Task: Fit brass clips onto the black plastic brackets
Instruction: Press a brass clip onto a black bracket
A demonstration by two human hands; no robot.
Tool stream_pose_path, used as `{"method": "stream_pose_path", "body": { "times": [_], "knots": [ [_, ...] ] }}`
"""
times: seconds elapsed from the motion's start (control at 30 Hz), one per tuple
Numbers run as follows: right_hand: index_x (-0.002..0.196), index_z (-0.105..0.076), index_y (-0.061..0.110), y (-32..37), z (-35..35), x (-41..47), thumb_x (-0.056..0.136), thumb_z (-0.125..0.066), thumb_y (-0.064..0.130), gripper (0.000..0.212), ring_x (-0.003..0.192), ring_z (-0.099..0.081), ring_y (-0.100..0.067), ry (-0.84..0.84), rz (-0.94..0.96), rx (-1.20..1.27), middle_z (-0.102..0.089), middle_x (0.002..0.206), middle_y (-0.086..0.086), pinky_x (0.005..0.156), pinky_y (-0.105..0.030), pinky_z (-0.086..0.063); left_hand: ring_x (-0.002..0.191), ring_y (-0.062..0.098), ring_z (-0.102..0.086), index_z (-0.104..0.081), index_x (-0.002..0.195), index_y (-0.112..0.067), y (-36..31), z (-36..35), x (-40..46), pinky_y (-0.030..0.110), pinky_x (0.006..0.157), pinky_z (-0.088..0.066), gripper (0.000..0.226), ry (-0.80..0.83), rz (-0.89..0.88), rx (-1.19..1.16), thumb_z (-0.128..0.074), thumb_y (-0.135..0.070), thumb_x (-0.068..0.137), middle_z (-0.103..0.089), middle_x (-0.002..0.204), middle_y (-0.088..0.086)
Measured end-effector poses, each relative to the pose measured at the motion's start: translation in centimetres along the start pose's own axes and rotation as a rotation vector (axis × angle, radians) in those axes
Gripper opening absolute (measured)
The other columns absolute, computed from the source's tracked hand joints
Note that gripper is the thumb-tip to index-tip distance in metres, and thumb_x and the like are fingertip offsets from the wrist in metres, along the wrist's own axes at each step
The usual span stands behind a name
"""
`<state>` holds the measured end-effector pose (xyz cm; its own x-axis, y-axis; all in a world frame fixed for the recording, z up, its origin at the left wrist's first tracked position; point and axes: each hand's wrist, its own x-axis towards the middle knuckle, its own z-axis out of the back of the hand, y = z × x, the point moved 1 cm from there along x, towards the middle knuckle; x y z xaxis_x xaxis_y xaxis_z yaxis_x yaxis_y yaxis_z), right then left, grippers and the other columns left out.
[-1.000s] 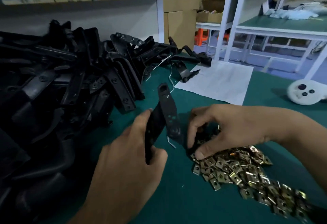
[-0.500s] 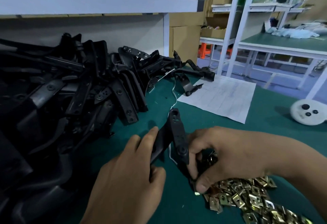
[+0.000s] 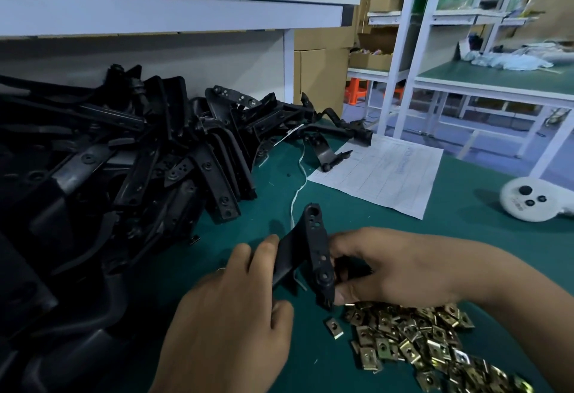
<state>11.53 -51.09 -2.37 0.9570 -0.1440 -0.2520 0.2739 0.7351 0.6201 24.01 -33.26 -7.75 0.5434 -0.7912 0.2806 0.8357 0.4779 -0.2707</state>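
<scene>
My left hand [image 3: 230, 315] grips one arm of a black plastic bracket [image 3: 315, 246], which stands upright over the green table. My right hand [image 3: 394, 268] pinches the lower end of the bracket's other arm with thumb and fingers. Whether a clip is under those fingertips is hidden. A heap of brass clips [image 3: 416, 340] lies just below and right of my right hand. One clip [image 3: 334, 327] lies apart at the heap's left edge. A big pile of black brackets [image 3: 108, 159] fills the left side.
A white sheet of paper [image 3: 382, 172] lies beyond the hands, with a white string [image 3: 298, 187] trailing from the pile. A round white device [image 3: 528, 203] sits at the right. A white shelf [image 3: 174, 10] overhangs the pile. Other workbenches stand behind.
The bracket has dropped lower toward the clip heap. My right hand has shifted from the clips onto the bracket's lower end. The view has tilted upward.
</scene>
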Motion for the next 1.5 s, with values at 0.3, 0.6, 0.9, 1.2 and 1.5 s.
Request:
{"method": "stream_pose_path", "body": {
  "times": [0.3, 0.6, 0.9, 1.2, 1.5],
  "knots": [
    [0.093, -0.071, 0.025, 0.6, -0.6, 0.4, 0.083, -0.087, 0.034, 0.021, 0.098, -0.062, -0.006, 0.005, 0.081, -0.019, -0.063, 0.108, 0.008, 0.087, -0.026, -0.051, 0.087, 0.003, -0.051, 0.008, 0.142, -0.054, 0.2, 0.0, 0.1, 0.018, 0.070, -0.038, 0.065, 0.016, -0.031, 0.040, -0.036, -0.048, 0.094, -0.027, 0.132, -0.028],
    [0.097, -0.066, 0.021, -0.2, -0.1, 0.2, 0.095, -0.075, 0.029, 0.012, 0.095, -0.064, -0.023, -0.034, 0.067, 0.066, -0.069, 0.098, -0.001, 0.089, -0.046, -0.053, 0.093, -0.002, -0.057, 0.010, 0.138, -0.057, 0.2, 0.4, -0.1, 0.016, 0.082, -0.049, 0.066, 0.004, -0.022, -0.026, -0.030, -0.052, 0.085, -0.024, 0.126, -0.031],
    [0.124, -0.060, 0.019, -0.1, 0.1, -0.2, 0.087, -0.085, 0.027, 0.045, 0.112, -0.063, -0.017, -0.018, 0.052, 0.105, -0.067, 0.120, 0.001, 0.100, -0.037, -0.051, 0.090, 0.000, -0.055, 0.018, 0.138, -0.061, 0.3, 0.5, -0.4, 0.010, 0.068, -0.040, 0.075, 0.030, -0.031, -0.007, -0.041, -0.052, 0.093, -0.019, 0.137, -0.034],
    [0.089, -0.071, 0.029, 0.9, -0.2, -0.1, 0.084, -0.086, 0.029, 0.016, 0.083, -0.066, -0.003, -0.094, 0.034, -0.144, -0.071, 0.092, 0.012, 0.075, -0.022, -0.053, 0.092, -0.002, -0.056, 0.009, 0.138, -0.061, 0.5, 0.5, -0.5, 0.014, 0.077, -0.044, 0.068, -0.011, -0.018, -0.068, -0.037, -0.049, 0.090, -0.025, 0.130, -0.033],
    [0.083, -0.066, 0.040, 0.6, 0.5, -0.1, 0.082, -0.087, 0.008, 0.038, 0.082, -0.071, -0.010, -0.168, 0.095, 0.134, -0.073, 0.090, 0.006, 0.078, -0.027, -0.058, 0.099, -0.002, -0.057, 0.011, 0.139, -0.058, 0.6, 0.5, -0.3, 0.016, 0.084, -0.045, 0.072, 0.014, -0.018, -0.065, -0.042, -0.050, 0.092, -0.021, 0.135, -0.033]
  ]
}}
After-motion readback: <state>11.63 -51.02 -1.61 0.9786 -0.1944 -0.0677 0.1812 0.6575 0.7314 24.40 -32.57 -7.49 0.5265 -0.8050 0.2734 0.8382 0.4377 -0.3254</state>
